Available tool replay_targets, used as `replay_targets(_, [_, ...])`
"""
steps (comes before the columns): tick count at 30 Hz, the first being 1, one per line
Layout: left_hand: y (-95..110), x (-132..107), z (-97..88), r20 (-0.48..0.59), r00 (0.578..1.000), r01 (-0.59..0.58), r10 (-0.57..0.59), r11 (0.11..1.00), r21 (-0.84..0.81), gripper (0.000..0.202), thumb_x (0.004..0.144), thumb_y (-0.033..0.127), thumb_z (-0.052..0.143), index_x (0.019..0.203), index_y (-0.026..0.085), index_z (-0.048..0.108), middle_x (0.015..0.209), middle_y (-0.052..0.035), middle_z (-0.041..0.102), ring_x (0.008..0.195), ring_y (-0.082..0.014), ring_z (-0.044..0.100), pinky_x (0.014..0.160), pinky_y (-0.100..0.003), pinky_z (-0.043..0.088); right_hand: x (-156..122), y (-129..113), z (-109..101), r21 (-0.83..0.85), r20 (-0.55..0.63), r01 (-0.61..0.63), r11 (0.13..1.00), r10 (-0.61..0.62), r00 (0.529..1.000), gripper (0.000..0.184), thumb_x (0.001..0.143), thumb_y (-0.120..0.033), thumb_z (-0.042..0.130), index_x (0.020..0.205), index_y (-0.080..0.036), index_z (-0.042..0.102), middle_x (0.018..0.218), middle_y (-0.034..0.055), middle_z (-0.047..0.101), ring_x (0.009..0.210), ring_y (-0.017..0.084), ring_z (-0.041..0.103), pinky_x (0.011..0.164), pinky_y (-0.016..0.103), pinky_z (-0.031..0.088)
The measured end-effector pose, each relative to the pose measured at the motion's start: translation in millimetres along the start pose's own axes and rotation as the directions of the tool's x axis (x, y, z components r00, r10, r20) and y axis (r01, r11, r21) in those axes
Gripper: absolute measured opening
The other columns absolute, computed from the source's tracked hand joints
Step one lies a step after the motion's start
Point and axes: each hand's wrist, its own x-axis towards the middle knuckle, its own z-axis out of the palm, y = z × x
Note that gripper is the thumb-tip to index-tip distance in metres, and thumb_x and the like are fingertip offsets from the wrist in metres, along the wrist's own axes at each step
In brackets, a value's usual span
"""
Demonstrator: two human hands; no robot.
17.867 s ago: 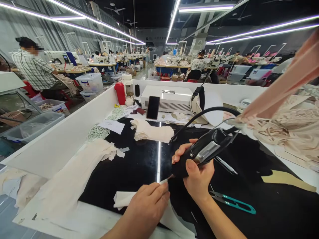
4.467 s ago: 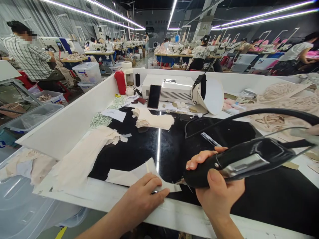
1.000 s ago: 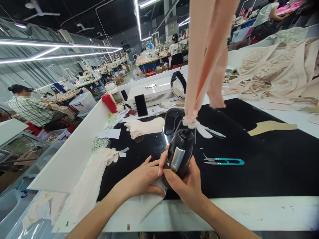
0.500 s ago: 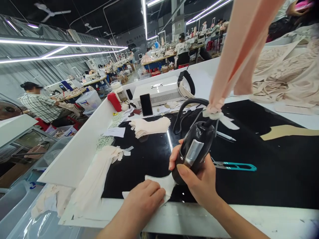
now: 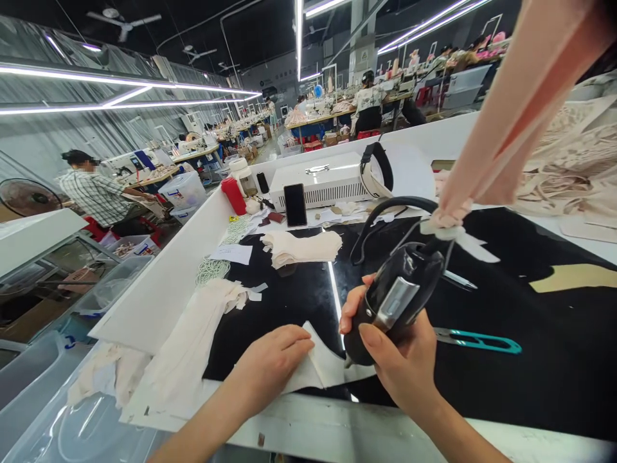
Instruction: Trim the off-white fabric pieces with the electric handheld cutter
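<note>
My right hand point(image 5: 400, 354) is wrapped round a black corded handheld tool point(image 5: 405, 273) with a silver plate on its side. The tool tilts, its small metal tip low over the right part of a cream fabric piece point(image 5: 321, 363); I cannot tell if it touches. A knotted pink cloth strip point(image 5: 501, 128) runs up from the tool's cord end. My left hand point(image 5: 272, 360) is closed on the fabric piece's left side, its fingertips near the raised upper corner. The fabric lies at the front edge of the black work surface point(image 5: 270, 308).
Teal thread snips point(image 5: 482, 341) and a pen point(image 5: 460, 280) lie to the right. Stacked cream pieces point(image 5: 303, 247) lie ahead, with a phone point(image 5: 295, 204) and a white metal box point(image 5: 322, 180) behind. Long cream strips point(image 5: 178, 347) hang over the left edge. A person point(image 5: 101, 193) sits far left.
My left hand has shifted slightly left on the fabric, and more of the piece shows. The tool's tip is visible now. The whole view has swung a little to the left.
</note>
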Motion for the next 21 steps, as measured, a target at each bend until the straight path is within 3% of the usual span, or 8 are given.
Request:
replay_targets(8, [-5,12,23.4,-0.05,0.996,0.074,-0.074,0.997,0.002,0.023,0.106,0.009,0.049,0.123,0.013,0.064,0.121,-0.0112,0.068,0.112,-0.0221,0.068,0.102,-0.039,0.062,-6,-1,-5,-0.004,-0.019,-0.012,1.0,0.012,1.0,0.029,0.089,-0.03,0.08,0.113,-0.029,0.065,0.087,0.0,0.071,0.065,0.015,0.066,0.057,0.028,0.057])
replay_targets(21, [0,0,23.9,-0.08,0.996,0.048,-0.048,0.999,0.003,0.027,0.114,0.02,0.04,0.126,0.015,0.063,0.126,-0.0101,0.069,0.119,-0.0196,0.067,0.106,-0.034,0.06,-18,-11,-20,-0.029,-0.023,-0.035,0.999,0.034,0.999,0.034,0.092,-0.029,0.077,0.122,-0.03,0.062,0.087,0.0017,0.065,0.068,0.017,0.064,0.062,0.034,0.059])
